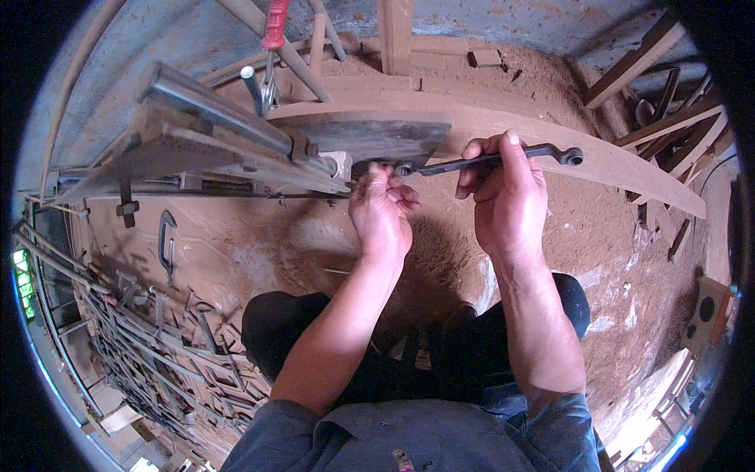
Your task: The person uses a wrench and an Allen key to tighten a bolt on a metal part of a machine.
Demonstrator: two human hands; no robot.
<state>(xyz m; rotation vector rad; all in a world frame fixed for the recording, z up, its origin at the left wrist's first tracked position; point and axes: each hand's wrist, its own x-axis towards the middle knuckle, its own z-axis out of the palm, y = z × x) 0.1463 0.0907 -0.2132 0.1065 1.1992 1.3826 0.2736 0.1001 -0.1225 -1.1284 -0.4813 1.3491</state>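
Observation:
My right hand (510,200) is closed round a dark double-ended ring spanner (447,167), its thumb lying up against the shaft. The spanner lies roughly level, with one offset ring end out to the right and the other beside my left fingertips. My left hand (381,216) is closed, thumb and forefinger pinched together by the end of a grey metal frame (228,161). What sits between those fingertips is hidden. Just behind them, a dark flat metal plate (377,134) rests against a long curved wooden beam (566,141).
A red-handled tool (274,27) stands upright at the back. A C-clamp (166,240) lies on the dusty floor (236,244) to the left. Many metal clamps and bars (165,346) are heaped at lower left. Wooden pieces (676,134) lean at the far right.

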